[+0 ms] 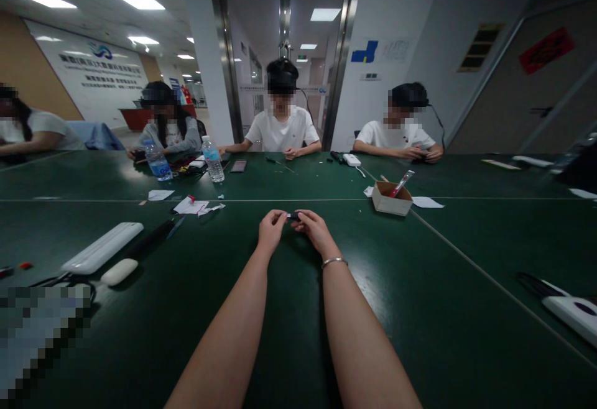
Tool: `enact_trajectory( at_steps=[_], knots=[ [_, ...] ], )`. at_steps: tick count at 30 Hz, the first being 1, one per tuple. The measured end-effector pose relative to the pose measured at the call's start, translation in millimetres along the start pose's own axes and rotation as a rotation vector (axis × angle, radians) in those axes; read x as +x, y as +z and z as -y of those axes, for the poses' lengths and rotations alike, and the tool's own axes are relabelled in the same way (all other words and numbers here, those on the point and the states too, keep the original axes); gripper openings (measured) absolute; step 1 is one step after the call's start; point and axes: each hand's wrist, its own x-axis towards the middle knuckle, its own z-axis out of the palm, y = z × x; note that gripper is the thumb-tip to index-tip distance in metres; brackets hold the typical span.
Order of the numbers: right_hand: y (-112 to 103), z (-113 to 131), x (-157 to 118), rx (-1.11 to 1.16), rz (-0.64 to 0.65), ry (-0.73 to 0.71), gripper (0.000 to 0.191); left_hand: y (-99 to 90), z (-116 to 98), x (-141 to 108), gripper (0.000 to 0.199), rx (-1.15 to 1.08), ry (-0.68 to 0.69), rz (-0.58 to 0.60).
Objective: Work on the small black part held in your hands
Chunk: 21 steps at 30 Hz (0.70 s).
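Both my hands meet over the middle of the green table, at a small black stick with a silvery end (293, 216), which resembles a USB stick. The fingertips of my left hand (271, 230) pinch its left, silvery end. At the black right end, my right hand (315, 231) holds it between thumb and fingers; a silver bangle (334, 261) circles that wrist. Fingers cover part of the stick, so its full shape is hidden.
On the green table (420, 309), a small cardboard box (392, 201) stands ahead right. Paper scraps (191, 206) and water bottles (213, 160) are ahead left. A white power strip (103, 248), a black-handled tool (152, 238) and a white oval object (119, 271) lie left. Several people sit opposite.
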Motion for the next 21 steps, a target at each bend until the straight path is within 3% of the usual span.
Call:
enact_trajectory(
  at_steps=[21],
  knots=[
    [-1.4,-3.1,1.9,0.002,0.044,0.007,0.032,-4.9,-8.2,-4.7,0.046,0.269,-0.085,-0.063]
  ],
)
